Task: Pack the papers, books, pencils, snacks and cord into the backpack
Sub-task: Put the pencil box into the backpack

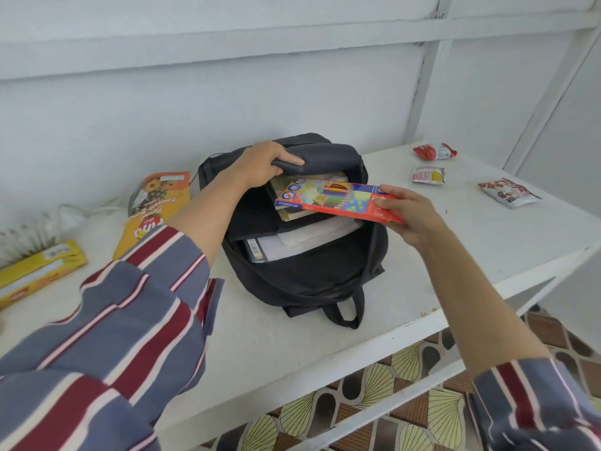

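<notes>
Orange plastic snack bag (153,206) lies at frame left on the white desk (292,346). At centre, the left hand (260,164) grips the black fabric backpack (309,278) by its upper lip, holding the mouth wide so the right hand (409,213), pinching the red flat pencil box (335,198), can slide it in. Small foil snack packets (427,174) lie upper right, unpacked.

Your left hand (260,164) pins back the top flap (325,156) of the black fabric backpack (309,281), leaving its mouth open toward you. Stacked white papers (302,239) fill the lower part. The flat red pencil box (335,200) in your right hand (413,213) lies across the gap. White tabletop (422,271) separates the bag from small snack packets (427,175) at right.
</notes>
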